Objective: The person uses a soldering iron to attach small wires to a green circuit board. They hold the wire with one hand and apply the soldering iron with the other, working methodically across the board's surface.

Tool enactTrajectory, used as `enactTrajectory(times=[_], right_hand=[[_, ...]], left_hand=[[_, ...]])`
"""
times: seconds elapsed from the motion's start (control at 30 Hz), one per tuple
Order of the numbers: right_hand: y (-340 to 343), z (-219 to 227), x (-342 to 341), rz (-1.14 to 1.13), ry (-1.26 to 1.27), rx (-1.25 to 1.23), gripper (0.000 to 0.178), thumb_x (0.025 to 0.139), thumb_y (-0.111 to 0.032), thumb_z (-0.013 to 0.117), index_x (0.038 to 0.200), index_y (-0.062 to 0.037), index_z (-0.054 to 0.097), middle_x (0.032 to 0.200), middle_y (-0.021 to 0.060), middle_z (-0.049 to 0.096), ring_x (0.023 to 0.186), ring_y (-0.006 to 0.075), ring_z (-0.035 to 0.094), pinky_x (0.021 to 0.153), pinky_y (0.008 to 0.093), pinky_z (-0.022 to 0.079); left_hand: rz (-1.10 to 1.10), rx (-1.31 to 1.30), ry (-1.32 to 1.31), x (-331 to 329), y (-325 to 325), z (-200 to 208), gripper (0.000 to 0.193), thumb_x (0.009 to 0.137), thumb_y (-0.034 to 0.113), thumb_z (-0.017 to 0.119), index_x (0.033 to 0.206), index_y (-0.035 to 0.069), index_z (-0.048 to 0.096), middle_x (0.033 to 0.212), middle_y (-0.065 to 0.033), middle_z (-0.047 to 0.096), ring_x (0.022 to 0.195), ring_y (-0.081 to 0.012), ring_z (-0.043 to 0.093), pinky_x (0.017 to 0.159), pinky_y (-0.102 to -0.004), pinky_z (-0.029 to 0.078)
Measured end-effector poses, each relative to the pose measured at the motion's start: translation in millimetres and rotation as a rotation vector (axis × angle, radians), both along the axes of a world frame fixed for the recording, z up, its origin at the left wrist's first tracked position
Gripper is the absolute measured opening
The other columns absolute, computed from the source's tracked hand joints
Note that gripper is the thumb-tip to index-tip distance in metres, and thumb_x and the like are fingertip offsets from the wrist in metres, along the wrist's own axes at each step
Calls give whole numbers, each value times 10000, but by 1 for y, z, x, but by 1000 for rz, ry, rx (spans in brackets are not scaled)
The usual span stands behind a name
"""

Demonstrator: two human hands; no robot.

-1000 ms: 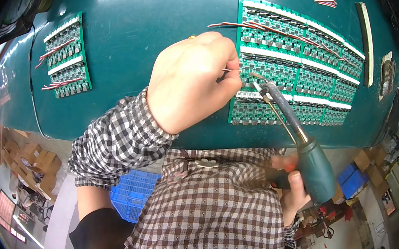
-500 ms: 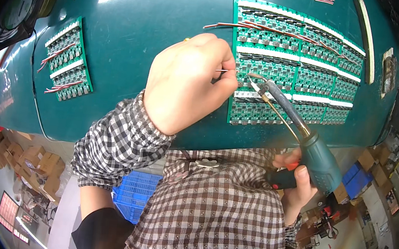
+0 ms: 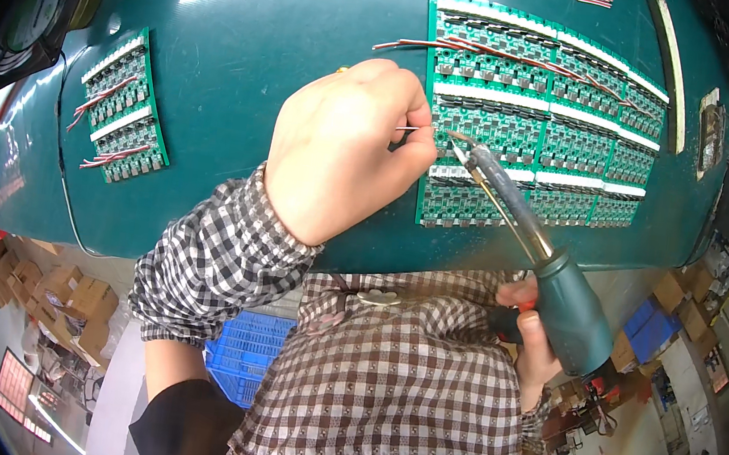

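Currently, the iron [image 3: 572,314] points at the left hand [image 3: 352,141], over the left part of the panel [image 3: 479,209].
The right hand [image 3: 537,351] grasps the iron at its near-right end. The iron's long axis runs from near right to far left; its bent tip [image 3: 462,137] lies just right of the left fingertips, so the left hand is nearer to that end. The left thumb and forefinger are pinched on a thin wire [image 3: 406,128], whose visible length lies roughly left to right. Whether tip, wire and panel touch cannot be determined.
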State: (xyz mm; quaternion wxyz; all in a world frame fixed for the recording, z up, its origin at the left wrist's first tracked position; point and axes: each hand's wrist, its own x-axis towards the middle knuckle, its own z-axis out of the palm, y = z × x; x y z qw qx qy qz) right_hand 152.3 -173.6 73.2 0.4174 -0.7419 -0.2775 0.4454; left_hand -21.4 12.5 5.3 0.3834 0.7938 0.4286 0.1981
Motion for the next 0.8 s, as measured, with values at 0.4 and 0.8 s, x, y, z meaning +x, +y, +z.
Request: enactTrajectory(times=[0.4,0.8], right_hand=[[-6,-5,8,312,-384,4,356,721,-294,795,934,-32,682,846,85,646,743,248,596,676,342,484],[-4,-6,7,318,-407,11,368,710,-305,800,924,-35,672,848,96,636,748,275,593,680,359,484]], left_hand=[[6,20,-17,0,-1,-2,105,702,32,670,717,47,567,675,-46,540,591,-168,544,554,-284,459],[18,30,-11,1,-1,-3,106,691,27,669,716,47,568,679,-50,551,602,-174,556,561,-288,465]])
